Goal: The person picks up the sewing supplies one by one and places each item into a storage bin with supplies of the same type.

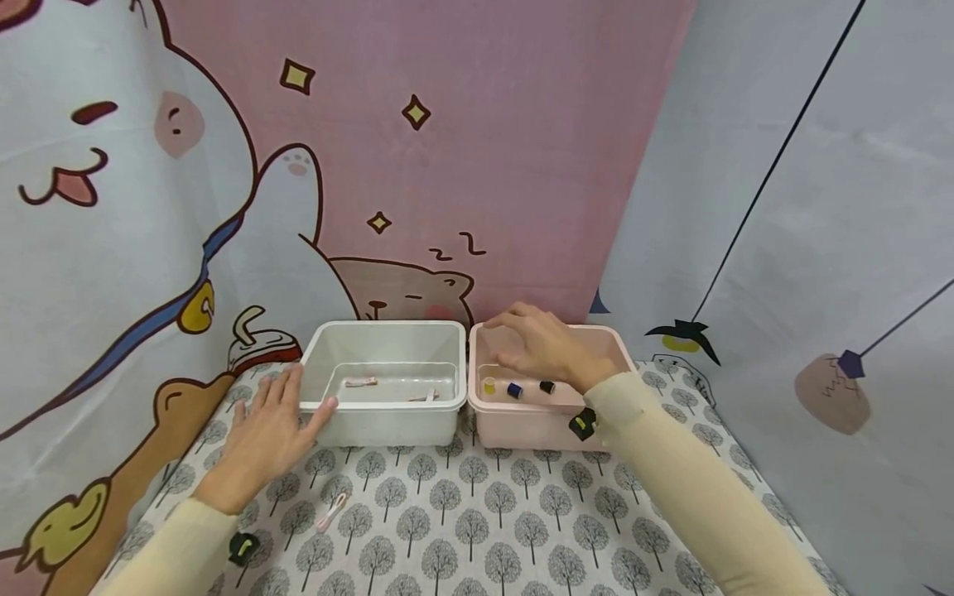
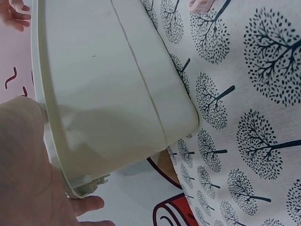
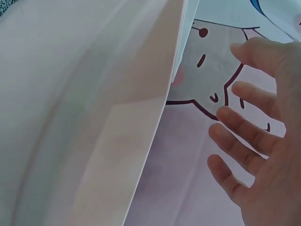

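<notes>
At the left front corner of the white bin (image 1: 387,418) is my left hand (image 1: 272,430), fingers spread; in the left wrist view it lies against the bin's rim. My right hand (image 1: 532,343) is held above the pink bin (image 1: 537,426) with loosely bent fingers; the right wrist view shows nothing in them. Inside the pink bin are a small yellow cylinder (image 1: 489,386), a dark blue spool-like piece (image 1: 514,390) and a black one (image 1: 547,386). Two small pinkish-white pieces, one (image 1: 361,382) towards the left and another (image 1: 425,396) towards the right, lie in the white bin.
A slim pink-and-white piece (image 1: 331,513) lies on the tree-patterned cloth (image 1: 447,530) in front of the white bin. The bins stand side by side near the back of the table. Behind them hangs a printed curtain (image 1: 477,165).
</notes>
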`<control>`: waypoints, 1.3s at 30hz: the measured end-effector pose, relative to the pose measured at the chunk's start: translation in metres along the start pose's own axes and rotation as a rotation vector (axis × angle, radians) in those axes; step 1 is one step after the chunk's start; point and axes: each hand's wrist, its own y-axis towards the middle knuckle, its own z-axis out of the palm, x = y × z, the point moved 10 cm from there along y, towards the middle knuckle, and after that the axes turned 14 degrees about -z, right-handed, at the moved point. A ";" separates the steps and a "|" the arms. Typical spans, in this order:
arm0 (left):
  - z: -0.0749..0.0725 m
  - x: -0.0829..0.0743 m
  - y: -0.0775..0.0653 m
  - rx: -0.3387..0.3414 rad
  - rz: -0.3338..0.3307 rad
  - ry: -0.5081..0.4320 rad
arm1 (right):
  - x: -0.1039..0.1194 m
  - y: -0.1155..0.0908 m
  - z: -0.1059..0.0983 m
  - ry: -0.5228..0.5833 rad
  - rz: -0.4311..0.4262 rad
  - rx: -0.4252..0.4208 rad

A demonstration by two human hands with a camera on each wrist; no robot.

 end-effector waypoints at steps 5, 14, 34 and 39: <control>0.000 0.000 0.000 0.008 -0.001 0.000 | 0.013 -0.004 0.001 0.010 -0.017 -0.016; -0.002 -0.001 -0.001 0.007 -0.001 -0.001 | 0.040 -0.008 0.007 0.025 -0.157 -0.084; -0.002 -0.002 -0.002 0.001 -0.001 -0.003 | 0.069 -0.018 0.028 -0.026 -0.206 -0.106; -0.001 -0.002 -0.002 0.003 -0.001 -0.005 | 0.077 -0.020 0.033 -0.037 -0.224 -0.088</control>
